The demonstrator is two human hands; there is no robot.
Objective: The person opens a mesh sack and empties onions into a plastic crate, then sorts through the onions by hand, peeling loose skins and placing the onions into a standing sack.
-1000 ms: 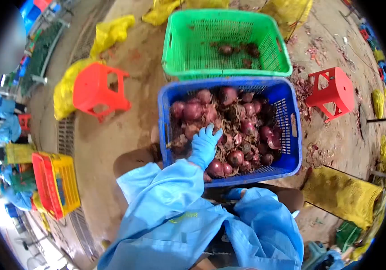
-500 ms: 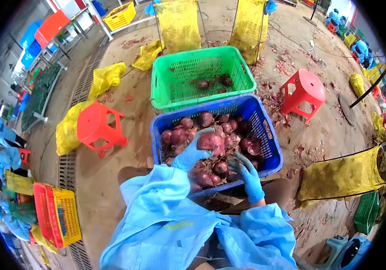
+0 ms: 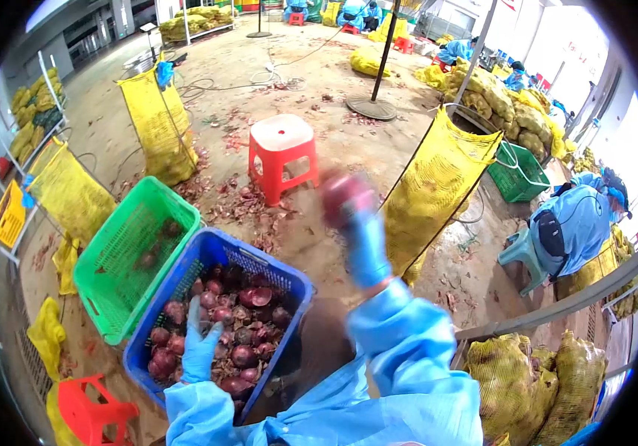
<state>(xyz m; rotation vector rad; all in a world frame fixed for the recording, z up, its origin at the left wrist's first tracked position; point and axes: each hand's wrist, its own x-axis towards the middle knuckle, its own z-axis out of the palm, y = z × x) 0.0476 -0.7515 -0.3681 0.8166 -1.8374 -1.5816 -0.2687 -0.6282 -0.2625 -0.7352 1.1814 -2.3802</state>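
In its blue glove, my right hand (image 3: 366,241) is raised right of the blue crate, closed on a large red onion (image 3: 345,198); both are smeared by motion. The blue crate (image 3: 300,288) holds several red onions (image 3: 244,356) with loose skins and roots. Low over its left part is my left hand (image 3: 200,346), fingers spread over the onions, with nothing visible held. Against the crate's left side stands a green crate (image 3: 114,241) with a few dark onions at its bottom. A filled yellow mesh bag (image 3: 434,189) stands open just beyond my right hand.
A red stool (image 3: 283,149) is ahead, another (image 3: 92,412) at lower left. Filled mesh bags (image 3: 508,383) lie at lower right behind a metal rail (image 3: 556,305). A person (image 3: 575,230) sits at right. A pole with a round base (image 3: 371,108) stands ahead; onion skins litter the floor.
The view has swung to the right. The large onion, in my left hand half a second ago, is now in my right hand, lifted away from the crate. My left hand is back over the onions.
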